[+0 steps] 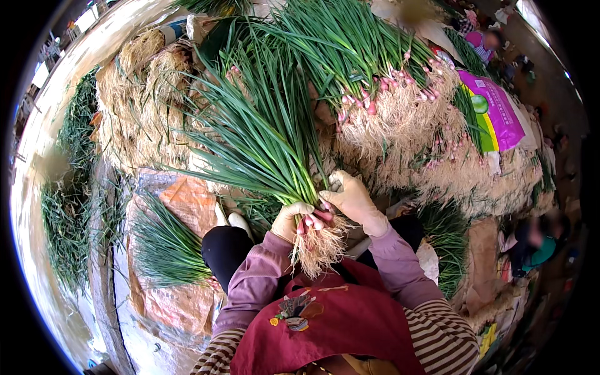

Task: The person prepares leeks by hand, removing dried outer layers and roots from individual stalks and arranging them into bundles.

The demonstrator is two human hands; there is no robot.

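Note:
A bunch of green plants with pinkish bulbs and long pale roots (276,159), likely young garlic or scallions, is held above my lap. My gloved left hand (289,220) wraps around its stems just above the bulbs, thumb across the front. On the other side, my gloved right hand (351,197) pinches one stalk between thumb and fingers at the bunch's right edge. The leaves fan out to the upper left, and the roots hang toward my red apron (323,318).
A large rooted heap (389,108) lies ahead to the right, beside a purple sack (497,110). Loose roots (140,108) pile at left. Another bunch (168,248) rests on an orange woven sack (183,194). Leaf scraps (65,215) cover the far left; other people (539,243) sit at right.

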